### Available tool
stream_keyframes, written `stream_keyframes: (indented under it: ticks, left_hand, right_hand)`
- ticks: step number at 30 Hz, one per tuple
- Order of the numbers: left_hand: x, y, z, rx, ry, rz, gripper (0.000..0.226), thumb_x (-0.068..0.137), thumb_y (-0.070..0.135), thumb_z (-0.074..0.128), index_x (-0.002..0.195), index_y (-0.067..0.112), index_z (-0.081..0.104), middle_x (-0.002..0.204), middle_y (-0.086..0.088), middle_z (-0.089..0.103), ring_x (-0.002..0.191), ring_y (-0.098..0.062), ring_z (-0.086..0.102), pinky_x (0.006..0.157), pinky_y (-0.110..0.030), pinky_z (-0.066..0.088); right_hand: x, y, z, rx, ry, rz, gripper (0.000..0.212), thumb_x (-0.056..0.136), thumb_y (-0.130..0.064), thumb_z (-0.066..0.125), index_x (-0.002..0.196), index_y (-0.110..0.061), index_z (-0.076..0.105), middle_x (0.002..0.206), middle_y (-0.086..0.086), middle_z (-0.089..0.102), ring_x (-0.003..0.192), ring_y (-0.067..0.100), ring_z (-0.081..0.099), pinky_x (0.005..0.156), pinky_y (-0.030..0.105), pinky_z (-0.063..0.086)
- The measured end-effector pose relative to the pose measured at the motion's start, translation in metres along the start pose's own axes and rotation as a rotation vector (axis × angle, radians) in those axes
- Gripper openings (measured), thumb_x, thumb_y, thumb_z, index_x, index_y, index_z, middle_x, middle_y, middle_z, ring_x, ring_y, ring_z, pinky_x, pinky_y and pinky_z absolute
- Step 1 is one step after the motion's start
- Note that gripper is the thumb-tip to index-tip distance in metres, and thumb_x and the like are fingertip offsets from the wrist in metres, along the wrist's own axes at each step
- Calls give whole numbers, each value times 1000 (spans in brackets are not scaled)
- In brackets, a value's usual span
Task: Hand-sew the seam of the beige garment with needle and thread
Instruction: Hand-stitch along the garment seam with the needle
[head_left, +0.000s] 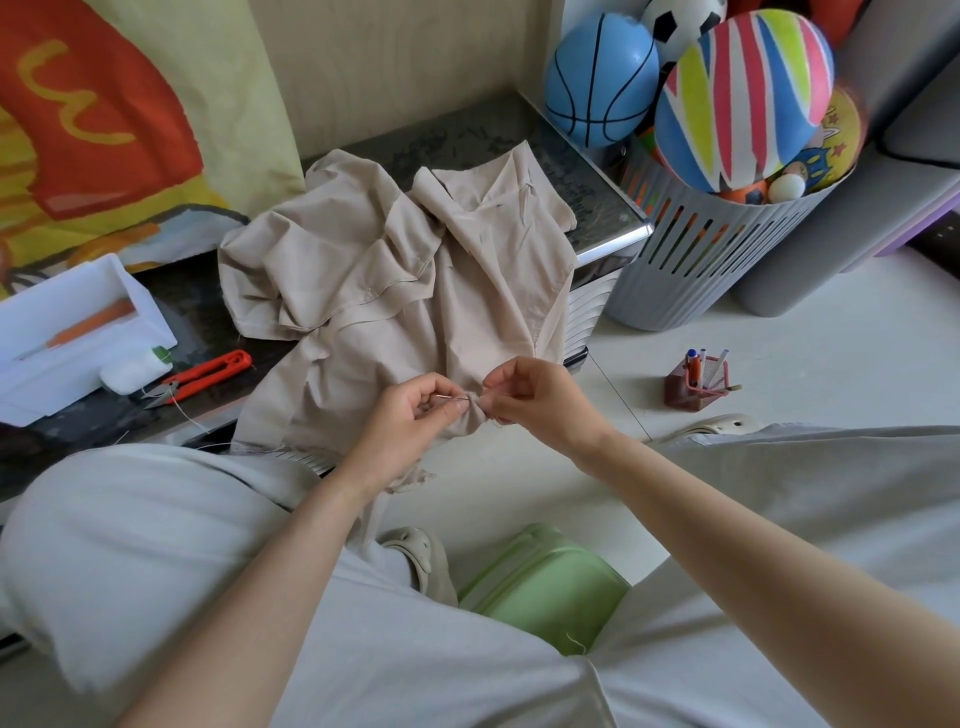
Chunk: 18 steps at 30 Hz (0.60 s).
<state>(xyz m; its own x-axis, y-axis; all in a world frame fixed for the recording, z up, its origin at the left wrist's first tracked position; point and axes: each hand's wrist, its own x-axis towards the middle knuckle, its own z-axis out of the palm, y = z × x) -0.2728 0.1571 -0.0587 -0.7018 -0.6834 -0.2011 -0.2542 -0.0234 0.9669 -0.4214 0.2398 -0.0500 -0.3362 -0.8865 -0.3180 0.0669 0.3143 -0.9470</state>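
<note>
Beige garment (395, 270) in pinch of left grip (410, 415) and right grip (535, 400); balls (743, 98) in grey basket (691, 260)

Setting: a home, a lived-in room with children's playthings. Grey slatted plastic basket (701, 260) on the pale floor (805, 353), just beside the right corner of the low dark-topped table (467, 135). It holds a blue toy basketball (600, 83), a striped multicoloured ball (743, 98) and a black-and-white football (680, 18). Bright cartoon-printed cloth (104, 130) along the table's far left edge; red mesh pen pot (693, 389) and green plastic stool (545, 582) on the floor.
</note>
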Motion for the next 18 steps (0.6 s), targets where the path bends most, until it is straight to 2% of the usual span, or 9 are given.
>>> stream_keyframes:
  ticks: [7,9,13,16,18]
  left_hand:
    - [0,1,1,-3,0,-14,13,88,4,61,83,15,63,76,-1,62,69,1,52,63,-9,41]
    - [-1,1,1,3,6,-19,13,88,6,62,81,16,64,78,-4,61,71,-4,50,64,-11,39]
    - [-2,4,2,2,22,-15,14,89,5,61,80,16,62,74,-3,55,69,-4,47,61,-11,36]
    - [-2,4,1,-34,24,-17,11,91,9,59,82,14,63,78,-10,53,76,-17,44,64,-19,35]
    - [-2,4,0,-54,26,-28,8,90,17,63,82,16,64,79,-10,51,77,-19,41,63,-24,32]
  right_hand:
    - [-3,-5,0,-33,-49,-24,21,84,8,62,80,-12,56,67,3,59,49,0,54,57,13,48]
    - [-2,-5,-1,-53,-49,-36,21,85,7,61,83,-13,58,71,6,60,54,4,55,59,13,49]
    - [0,-3,-6,-69,-33,-26,18,86,6,61,85,-13,60,74,10,62,65,17,56,61,15,50]
    - [-1,-2,-12,-120,0,-18,14,86,3,62,88,-10,62,76,12,63,66,16,55,61,14,49]
    - [-2,-3,-15,-183,4,-22,13,86,2,61,89,-10,62,71,6,63,59,7,55,57,12,45]
